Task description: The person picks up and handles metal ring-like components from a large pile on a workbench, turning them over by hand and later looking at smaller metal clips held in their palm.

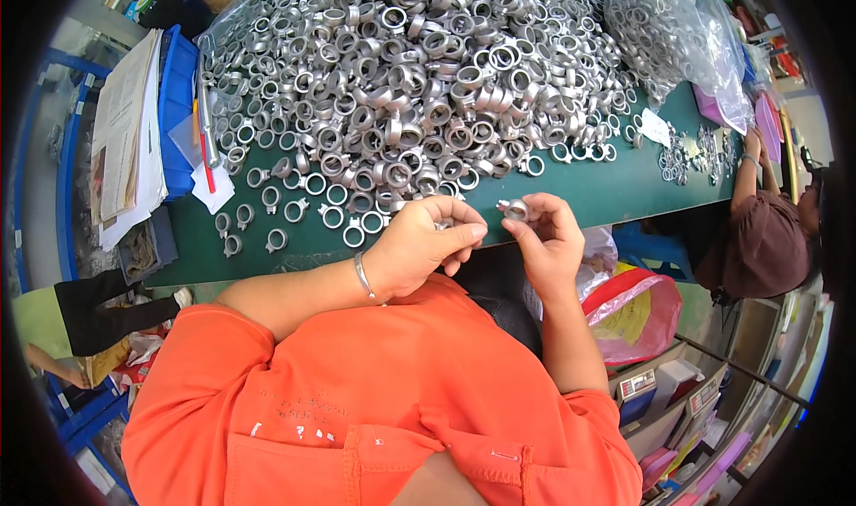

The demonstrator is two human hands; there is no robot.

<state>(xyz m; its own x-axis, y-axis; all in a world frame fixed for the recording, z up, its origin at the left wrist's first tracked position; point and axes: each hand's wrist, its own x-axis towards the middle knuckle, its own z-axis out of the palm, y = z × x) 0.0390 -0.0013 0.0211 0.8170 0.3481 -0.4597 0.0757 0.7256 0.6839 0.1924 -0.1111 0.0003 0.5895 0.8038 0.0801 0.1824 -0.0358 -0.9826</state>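
My right hand (546, 238) pinches a small silver metal ring (515, 210) with a short stub on its side, between thumb and fingertips. Just left of it, my left hand (428, 246) is closed, its thumb and index fingertip pressed together. A bit of silver shows in the gap behind that thumb; what it belongs to is mostly hidden. Both hands are above the front edge of the green table (615, 194). Beyond them rises a large heap of similar metal rings (419, 78). Several loose rings (277, 239) lie left of my left hand.
A clear bag of rings (664, 33) stands at the back right, near small metal parts (682, 158). A blue tray (181, 105) with papers borders the left side. Below the table at right hangs a red-rimmed bag (637, 314). Another person (767, 238) sits at the far right.
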